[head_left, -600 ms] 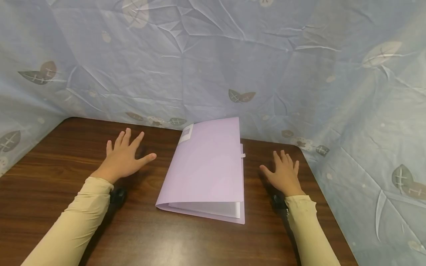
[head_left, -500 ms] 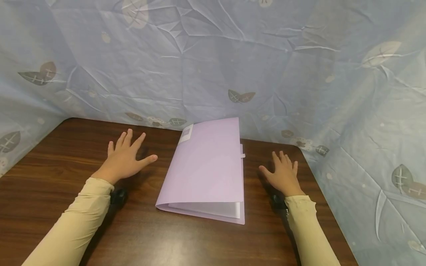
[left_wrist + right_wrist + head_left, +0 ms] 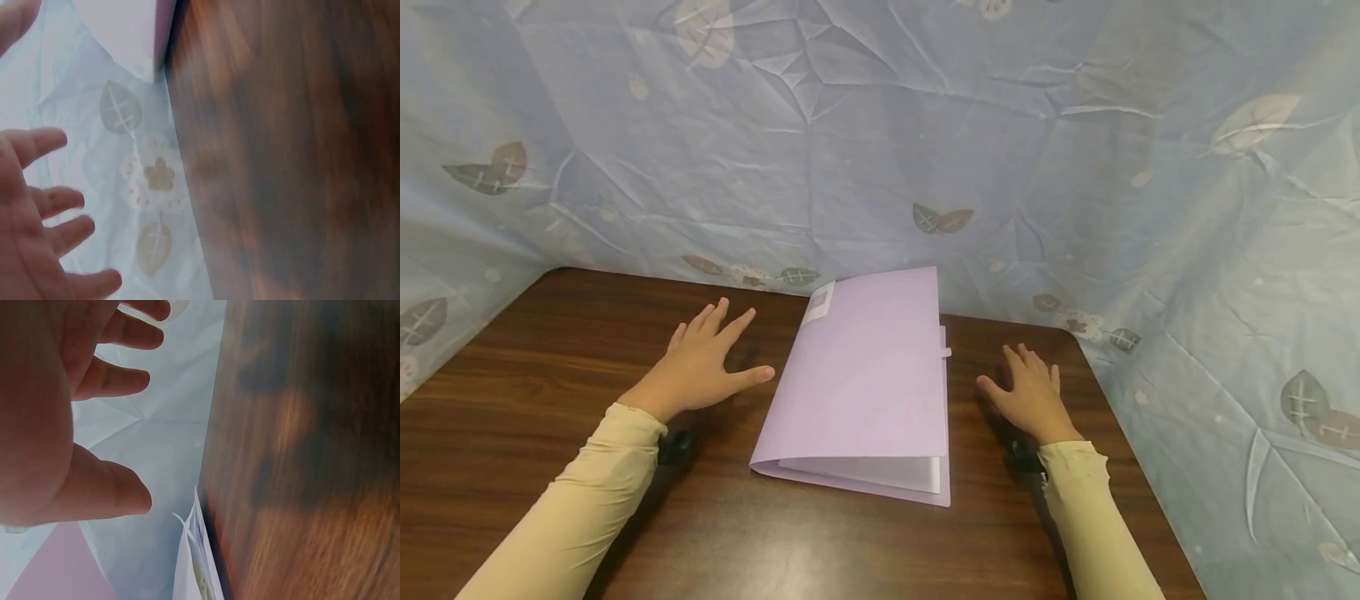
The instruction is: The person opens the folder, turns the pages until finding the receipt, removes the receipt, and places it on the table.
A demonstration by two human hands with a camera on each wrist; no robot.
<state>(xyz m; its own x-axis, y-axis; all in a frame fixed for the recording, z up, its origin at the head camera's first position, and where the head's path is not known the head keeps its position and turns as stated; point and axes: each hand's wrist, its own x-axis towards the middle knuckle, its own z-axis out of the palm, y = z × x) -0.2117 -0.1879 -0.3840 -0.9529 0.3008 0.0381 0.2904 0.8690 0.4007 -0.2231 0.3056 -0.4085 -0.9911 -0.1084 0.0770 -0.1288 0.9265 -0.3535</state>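
Note:
A light purple folder (image 3: pixel 865 367) lies on the brown wooden table, its spine to the left and its cover lifted a little off the sheets (image 3: pixel 880 472) inside. A white label (image 3: pixel 818 303) marks the spine's far end, and a small tab (image 3: pixel 946 352) sticks out on the right. To the left of the folder my left hand (image 3: pixel 696 371) hovers over the table, fingers spread and thumb pointing at the spine. On the other side my right hand (image 3: pixel 1030 396) also hovers, fingers extended, apart from the folder's loose edge. Neither hand holds anything.
The wooden table (image 3: pixel 820 558) has rounded far corners. A pale blue curtain (image 3: pixel 865 150) with leaf prints hangs right behind it and along both sides. Dark wrist devices sit under both sleeves.
My left hand has moved right, nearer to the folder's spine. My right hand has shifted slightly left toward the folder. The folder itself has stayed in place.

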